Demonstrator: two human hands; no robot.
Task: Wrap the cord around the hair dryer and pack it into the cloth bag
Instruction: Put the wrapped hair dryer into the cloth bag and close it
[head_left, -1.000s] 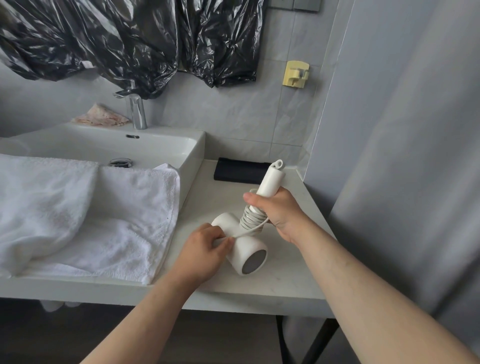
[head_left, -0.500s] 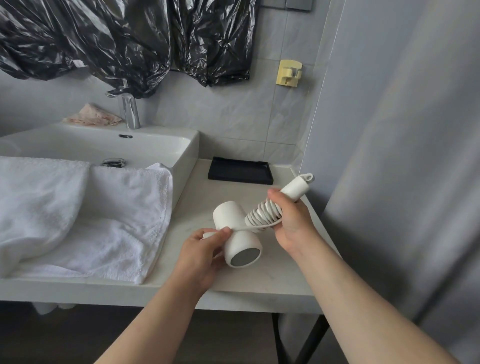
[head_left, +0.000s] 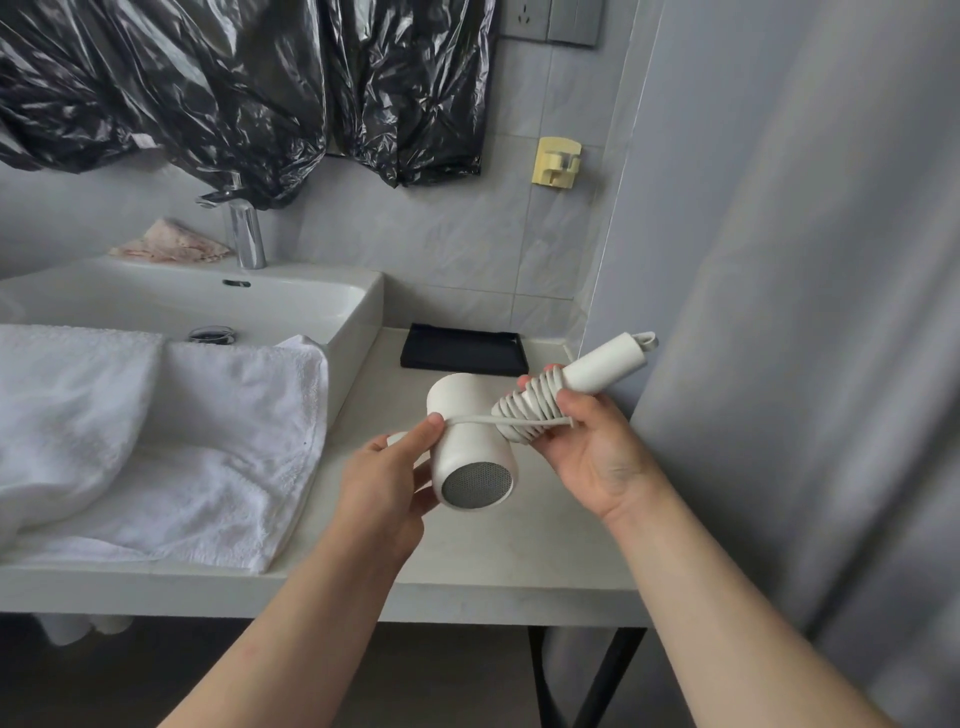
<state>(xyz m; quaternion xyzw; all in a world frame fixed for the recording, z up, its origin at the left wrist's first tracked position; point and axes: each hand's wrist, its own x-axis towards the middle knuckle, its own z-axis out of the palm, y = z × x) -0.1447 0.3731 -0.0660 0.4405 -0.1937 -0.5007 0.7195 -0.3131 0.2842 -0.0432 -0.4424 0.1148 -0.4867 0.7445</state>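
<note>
— Where is it?
— Your right hand grips the dryer by its wrapped handle, held above the counter. Your left hand pinches the cord taut across the barrel.
— The risk?
— Ease that pinch and the cord likely springs loose, since its tail isn't tucked.

Bare left hand and right hand (forearms bare too), slender fingers.
</note>
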